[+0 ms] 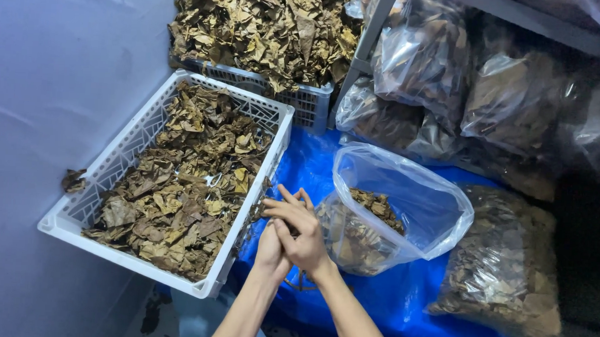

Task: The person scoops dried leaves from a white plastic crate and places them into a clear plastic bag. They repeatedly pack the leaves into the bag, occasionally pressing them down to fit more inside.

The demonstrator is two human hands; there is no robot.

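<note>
While the two hands met over the blue sheet (348, 301), the right hand (301, 233) lay across the left hand (270, 250), palm against palm. Both hands were flat with the fingers close together, and I could not tell if any leaf was pressed between them. Just at 9 o'clock from the hands stood a white crate (119, 153) tipped against the wall, full of dry brown leaves (183, 183). At 3 o'clock, just beside the hands, an open clear bag (415, 195) sat with some brown leaves at its bottom. At 12 o'clock, far up, was a second crate (303, 102) heaped high with leaves. At 4 o'clock a full closed bag (507, 268) lay on the sheet. More full bags (469, 81) rested on a shelf at 1 o'clock.
</note>
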